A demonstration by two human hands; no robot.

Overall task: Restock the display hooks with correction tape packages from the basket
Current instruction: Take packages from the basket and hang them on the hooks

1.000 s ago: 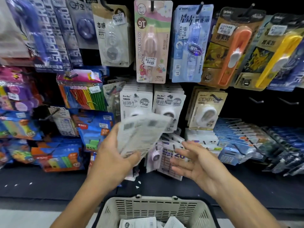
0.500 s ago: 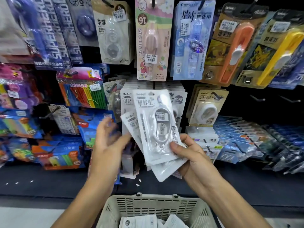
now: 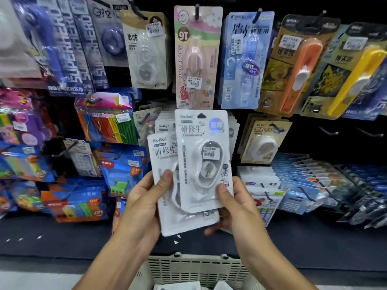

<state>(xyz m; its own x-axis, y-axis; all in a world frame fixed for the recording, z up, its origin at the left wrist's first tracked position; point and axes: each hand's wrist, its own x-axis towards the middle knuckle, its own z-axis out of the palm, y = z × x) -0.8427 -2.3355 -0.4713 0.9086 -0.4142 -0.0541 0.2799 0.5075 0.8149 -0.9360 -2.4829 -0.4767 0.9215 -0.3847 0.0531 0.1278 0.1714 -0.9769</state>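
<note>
White correction tape packages (image 3: 201, 164) sit fanned between both hands, raised in front of the display hooks and above the basket (image 3: 194, 268). The left hand (image 3: 144, 206) grips the rear package, thumb pressed on its front; the right hand (image 3: 236, 206) pinches the front package at its lower right corner, thumb on the blister. Two packages show clearly, with the edge of at least one more behind them. More white packages lie in the basket, partly cut off by the frame. Identical packs hang on the hooks (image 3: 165, 124) right behind the held ones. Half a second ago only the right hand held the stack; now both hands clamp it, and it stands more upright.
</note>
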